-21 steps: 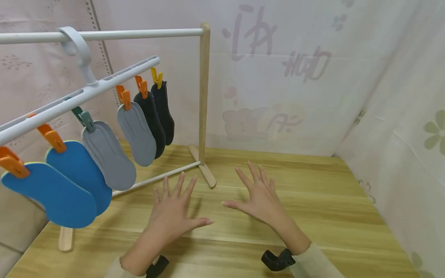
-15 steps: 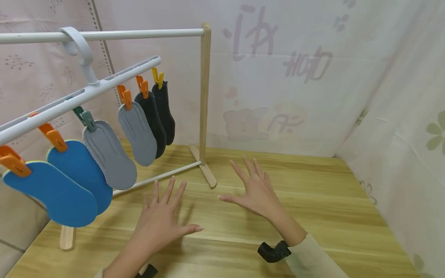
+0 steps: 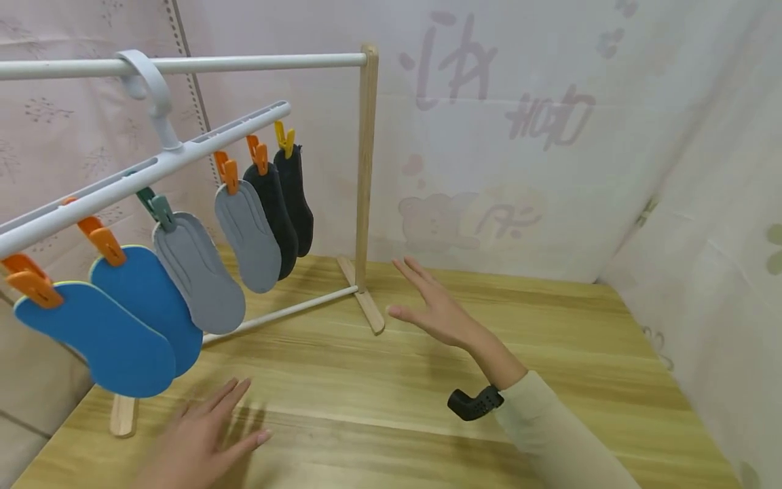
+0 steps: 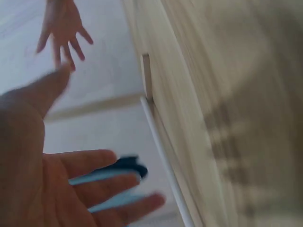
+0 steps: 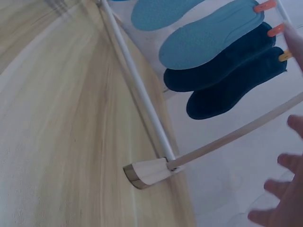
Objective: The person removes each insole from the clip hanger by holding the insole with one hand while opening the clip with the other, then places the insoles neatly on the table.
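Observation:
My left hand is over the front left of the table, fingers extended and nothing in it. Farther right and higher, my right hand hovers over the table, its fingers straight and its thumb apart. On the left a white hanger carries clipped insoles: a front blue insole, a second blue one, two grey ones including the nearer grey insole, and two black ones including the rearmost black insole. Orange clothespins, a green clothespin and a yellow clothespin grip their tops. Neither hand touches them.
The hanger hooks over the white top bar of a rack with a wooden post and wooden feet. A low white rod runs between the feet. A patterned curtain backs the wooden table.
My left hand has drawn back to the left and toward the table's front edge. The right hand has risen slightly and turned sideways. The insoles still hang from the hanger.

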Motion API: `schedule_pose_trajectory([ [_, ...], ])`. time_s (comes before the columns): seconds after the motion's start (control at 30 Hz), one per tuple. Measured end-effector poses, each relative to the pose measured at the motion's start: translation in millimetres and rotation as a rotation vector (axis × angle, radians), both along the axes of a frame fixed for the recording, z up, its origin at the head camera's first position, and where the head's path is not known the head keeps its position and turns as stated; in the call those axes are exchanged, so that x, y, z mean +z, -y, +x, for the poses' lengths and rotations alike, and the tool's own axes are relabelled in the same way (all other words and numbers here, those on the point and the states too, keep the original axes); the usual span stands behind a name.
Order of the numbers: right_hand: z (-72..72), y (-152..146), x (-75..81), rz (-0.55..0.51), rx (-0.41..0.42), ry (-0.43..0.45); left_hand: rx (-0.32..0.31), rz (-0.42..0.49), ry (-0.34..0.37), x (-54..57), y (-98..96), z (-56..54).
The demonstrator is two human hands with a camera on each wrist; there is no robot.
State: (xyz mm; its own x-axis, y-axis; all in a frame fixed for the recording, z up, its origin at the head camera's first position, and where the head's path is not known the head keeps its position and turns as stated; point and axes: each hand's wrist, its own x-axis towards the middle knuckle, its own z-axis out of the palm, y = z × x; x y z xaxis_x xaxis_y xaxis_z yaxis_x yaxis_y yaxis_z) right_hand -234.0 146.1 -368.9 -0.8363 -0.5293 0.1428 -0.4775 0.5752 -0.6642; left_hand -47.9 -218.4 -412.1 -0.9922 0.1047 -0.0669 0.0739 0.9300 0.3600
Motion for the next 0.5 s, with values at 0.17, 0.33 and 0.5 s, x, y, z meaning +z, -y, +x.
schedule_pose_trajectory([
  [0.17,-10.9,8.1,-2.5,-0.137,0.047,0.074,0.232,0.097,0.089,-2.2,43.8,6.8],
  [0.33,-20.8,17.1,-1.1,-0.244,0.072,0.169,0.648,0.304,-0.191,-17.5,63.4,21.2],
  [0.5,-34.2,31.1,2.8,-0.366,0.069,0.218,0.925,0.547,-0.496,-25.9,69.4,17.2],
])
